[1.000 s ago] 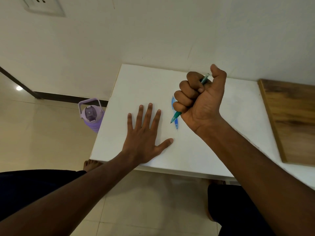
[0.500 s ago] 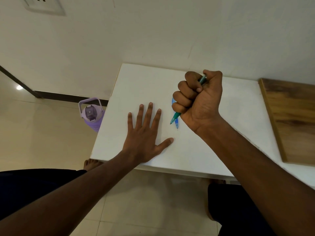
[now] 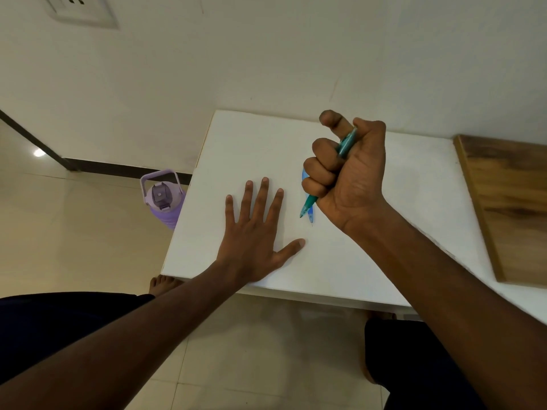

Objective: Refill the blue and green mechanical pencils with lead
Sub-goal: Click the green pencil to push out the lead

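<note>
My right hand is closed in a fist around the green mechanical pencil, tip pointing down-left just above the white table. The thumb is lifted off the pencil's top end. The blue mechanical pencil lies flat on the table under my fist, mostly hidden; only its tip end and a sliver of barrel show. My left hand rests palm down on the table to the left, fingers spread, holding nothing. No lead container is visible.
A wooden board lies on the table at the right. A purple water bottle stands on the floor beside the table's left edge. The table backs onto a white wall. My feet and dark-clad legs are below the near edge.
My right thumb was raised a second ago, pressed down on the pencil's top half a second ago, and is now lifted again. The left hand has stayed flat.
</note>
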